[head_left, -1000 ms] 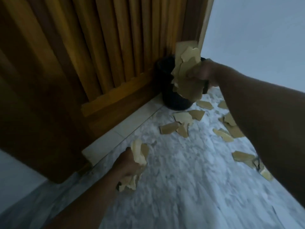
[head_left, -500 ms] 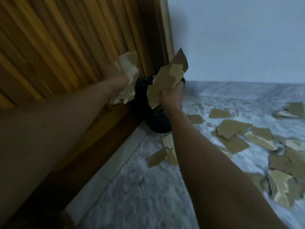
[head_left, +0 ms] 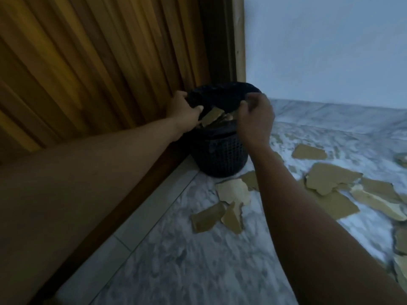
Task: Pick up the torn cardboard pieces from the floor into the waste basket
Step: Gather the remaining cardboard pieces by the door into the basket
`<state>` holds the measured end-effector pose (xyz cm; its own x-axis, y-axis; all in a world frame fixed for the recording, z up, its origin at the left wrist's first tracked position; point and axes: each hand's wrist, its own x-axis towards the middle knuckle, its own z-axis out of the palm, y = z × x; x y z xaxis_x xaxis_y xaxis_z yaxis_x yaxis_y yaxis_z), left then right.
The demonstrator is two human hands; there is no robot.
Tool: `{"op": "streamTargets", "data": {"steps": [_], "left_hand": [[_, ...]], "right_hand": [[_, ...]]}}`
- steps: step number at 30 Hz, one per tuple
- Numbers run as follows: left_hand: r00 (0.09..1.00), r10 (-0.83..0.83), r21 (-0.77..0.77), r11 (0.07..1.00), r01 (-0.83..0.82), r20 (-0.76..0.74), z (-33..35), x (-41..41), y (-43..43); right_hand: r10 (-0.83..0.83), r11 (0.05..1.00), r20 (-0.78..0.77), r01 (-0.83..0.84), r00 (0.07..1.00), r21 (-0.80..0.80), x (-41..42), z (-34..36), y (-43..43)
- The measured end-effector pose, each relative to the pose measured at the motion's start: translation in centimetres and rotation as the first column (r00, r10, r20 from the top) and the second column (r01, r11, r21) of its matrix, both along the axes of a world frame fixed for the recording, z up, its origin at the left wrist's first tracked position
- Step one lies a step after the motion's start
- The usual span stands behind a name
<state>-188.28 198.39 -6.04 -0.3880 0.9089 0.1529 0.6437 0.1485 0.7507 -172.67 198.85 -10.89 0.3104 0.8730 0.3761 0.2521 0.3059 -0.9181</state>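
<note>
Both our hands are at the mouth of the waste basket (head_left: 222,155).

Our left hand (head_left: 184,110) is closed on the black liner (head_left: 220,95) at the basket's left rim, thumb over its edge. Our right hand (head_left: 256,115) hovers at the right rim with fingers loosely curled and nothing visible in it. Between them, torn cardboard pieces (head_left: 211,116) lie inside the basket, just below our fingertips. The basket stands in the corner, against the wooden door (head_left: 99,62) and near the white wall (head_left: 330,51). More loose cardboard scraps (head_left: 233,191) lie on the marble floor (head_left: 187,260), just before the basket and spreading off to the right.
</note>
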Motion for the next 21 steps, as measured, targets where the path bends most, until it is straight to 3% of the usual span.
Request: {"op": "streamTargets", "data": {"steps": [3, 5, 7, 8, 10, 12, 14, 16, 18, 21], "left_hand": [[0.942, 0.205, 0.291, 0.949, -0.125, -0.265, -4.6, 0.4, -2.6], [0.915, 0.224, 0.316, 0.942, -0.115, -0.334, -9.0, 1.0, -4.7], [0.961, 0.031, 0.044, 0.999, -0.019, -0.276, -13.8, 1.3, -6.2], [0.959, -0.086, -0.157, 0.987, 0.044, -0.271, -16.1, 1.2, -6.7], [0.902, -0.260, -0.445, 0.891, 0.086, -0.346, -19.7, 1.1, -7.7], [0.870, -0.370, -0.625, 0.775, 0.096, -0.325, -22.2, 0.9, -8.5], [0.842, -0.461, -0.733, 0.669, 0.122, -0.281, -23.9, 0.6, -8.9], [0.835, -0.481, -0.742, 0.656, 0.139, -0.268, -24.5, 0.3, -8.8], [0.852, -0.483, -0.750, 0.636, 0.182, -0.203, -24.5, 0.0, -8.5], [0.766, -0.610, -0.833, 0.518, 0.194, -0.201, -24.3, -0.3, -8.1]], "right_hand": [[-0.119, 0.981, -0.101, 0.101, 0.988, -0.166, 1.6, -3.9, -0.5], [-0.099, 0.937, 0.005, 0.095, 0.995, -0.338, 2.5, -8.1, -1.2], [0.149, 0.870, 0.190, -0.037, 0.970, -0.492, 2.9, -12.5, -2.5], [0.312, 0.827, 0.290, -0.109, 0.905, -0.552, 2.8, -14.3, -3.2], [0.580, 0.740, 0.441, -0.216, 0.685, -0.637, 2.6, -16.6, -4.5], [0.735, 0.651, 0.507, -0.260, 0.451, -0.713, 2.3, -17.5, -5.7], [0.795, 0.604, 0.554, -0.243, 0.245, -0.759, 2.5, -18.0, -6.8], [0.801, 0.597, 0.588, -0.203, 0.111, -0.776, 3.6, -18.3, -7.9], [0.767, 0.637, 0.639, -0.185, 0.057, -0.748, 5.1, -18.3, -8.7], [0.686, 0.719, 0.727, -0.177, 0.031, -0.672, 7.1, -18.2, -9.8]]}}
